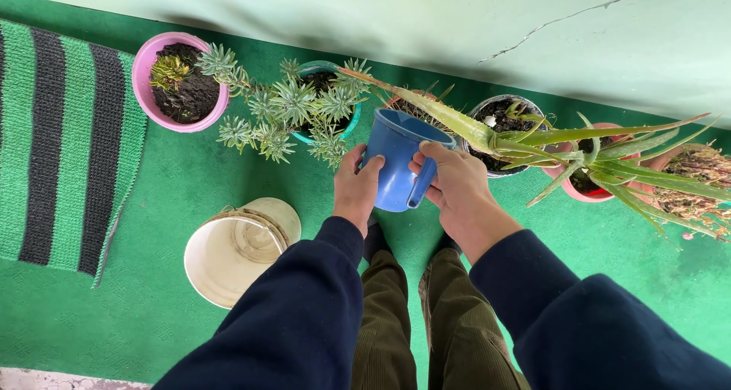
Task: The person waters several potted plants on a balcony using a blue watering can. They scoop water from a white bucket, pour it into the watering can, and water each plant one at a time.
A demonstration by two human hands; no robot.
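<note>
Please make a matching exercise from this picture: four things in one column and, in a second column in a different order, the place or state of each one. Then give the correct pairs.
Things:
1. blue mug
2. pink pot
3. cream bucket
4. striped mat

Places or states:
A. lies flat at the far left of the green floor covering
B. held between the left hand and the right hand
C. stands by the wall, with dark soil and a small plant
D. stands on the floor beside the left sleeve

Pairs: 1-B, 2-C, 3-D, 4-A
</note>
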